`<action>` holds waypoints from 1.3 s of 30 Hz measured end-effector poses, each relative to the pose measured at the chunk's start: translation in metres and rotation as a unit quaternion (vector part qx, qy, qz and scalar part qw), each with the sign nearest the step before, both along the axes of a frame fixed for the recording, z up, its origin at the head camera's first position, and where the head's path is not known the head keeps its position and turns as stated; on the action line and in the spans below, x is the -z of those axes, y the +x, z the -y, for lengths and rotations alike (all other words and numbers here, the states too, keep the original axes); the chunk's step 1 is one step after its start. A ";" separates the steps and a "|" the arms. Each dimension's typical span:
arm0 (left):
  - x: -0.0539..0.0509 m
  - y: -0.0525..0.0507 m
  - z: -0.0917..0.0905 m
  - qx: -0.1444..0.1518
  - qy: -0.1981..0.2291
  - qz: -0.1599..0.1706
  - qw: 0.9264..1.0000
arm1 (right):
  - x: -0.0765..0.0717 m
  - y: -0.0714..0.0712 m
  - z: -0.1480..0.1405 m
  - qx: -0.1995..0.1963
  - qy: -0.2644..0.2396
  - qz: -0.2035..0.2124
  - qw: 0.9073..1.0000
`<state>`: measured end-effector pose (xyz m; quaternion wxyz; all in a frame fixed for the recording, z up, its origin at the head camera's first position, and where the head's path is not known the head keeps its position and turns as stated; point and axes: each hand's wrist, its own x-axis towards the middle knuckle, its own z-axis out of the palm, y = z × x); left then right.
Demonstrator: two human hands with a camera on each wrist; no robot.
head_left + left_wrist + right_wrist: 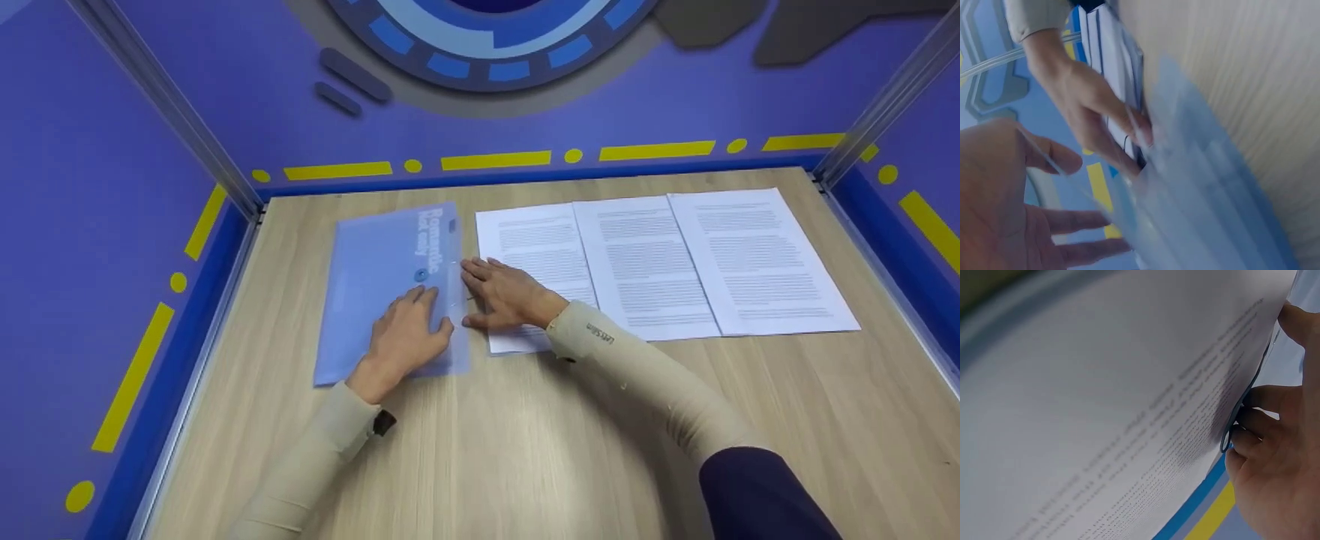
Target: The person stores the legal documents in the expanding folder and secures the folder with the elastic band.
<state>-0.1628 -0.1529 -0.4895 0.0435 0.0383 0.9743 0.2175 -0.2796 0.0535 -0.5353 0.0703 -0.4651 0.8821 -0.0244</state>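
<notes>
A translucent blue document folder (367,277) with pale lettering and a round button (421,275) lies flat on the left of the table. My left hand (409,334) rests on its lower middle, fingers extended and thumb apart. At the folder's right edge is my right hand (510,296), its fingertips and thumb touching the clear flap (456,300). A thin dark cord (1235,419) loops beside the right fingers in the right wrist view. Beneath that hand lies the left stack of printed paper (536,232), partly hidden by it.
Two more printed paper stacks, a middle one (645,262) and a right one (765,262), overlap in a row to the right. Blue panels (225,90) wall in the wooden table (525,450) at the back and sides.
</notes>
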 end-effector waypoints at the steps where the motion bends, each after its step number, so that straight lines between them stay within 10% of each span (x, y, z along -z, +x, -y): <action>1: -0.002 0.000 0.001 0.003 0.005 0.001 1.000 | 0.000 0.000 0.000 0.001 0.000 0.002 1.000; 21: -0.043 0.003 0.026 0.016 0.085 -0.007 0.996 | 0.002 0.000 -0.002 0.012 -0.021 0.023 0.999; 39: -0.051 0.009 0.052 -0.037 0.148 -0.068 0.986 | 0.001 -0.002 -0.001 0.009 -0.010 0.023 1.000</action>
